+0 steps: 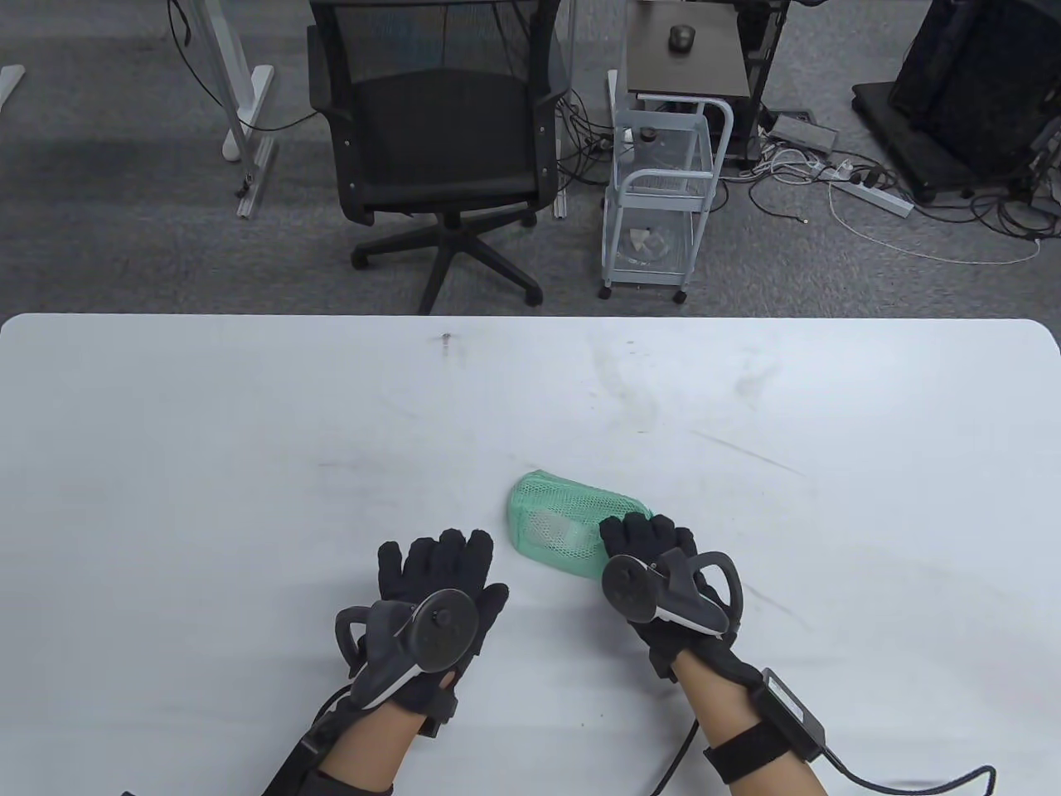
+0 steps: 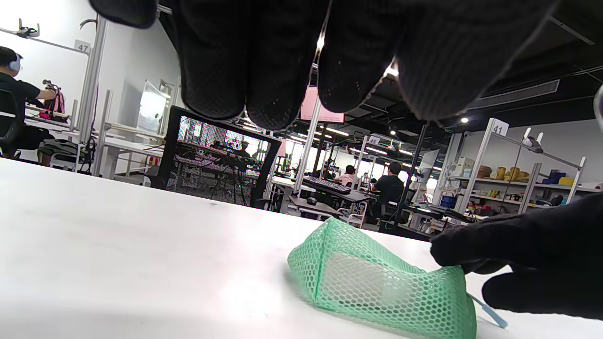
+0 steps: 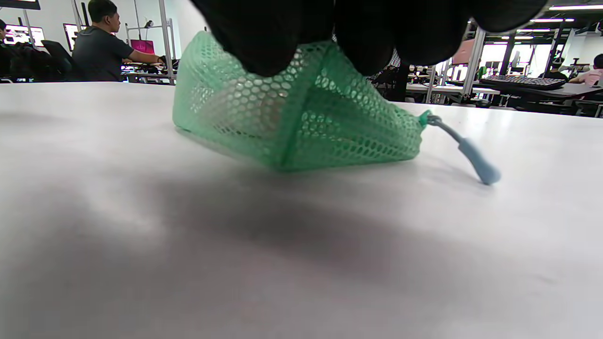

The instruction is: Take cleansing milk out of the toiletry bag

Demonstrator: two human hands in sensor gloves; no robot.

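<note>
Green mesh toiletry bag (image 1: 564,526) on the white table (image 1: 249,431) near front centre, pale item visible inside through mesh, blue zipper pull (image 3: 466,150) trailing on table, right hand (image 1: 655,572) fingertips pressing on bag's near end, left hand (image 1: 431,597) just beside it, fingers extended, holding nothing
</note>
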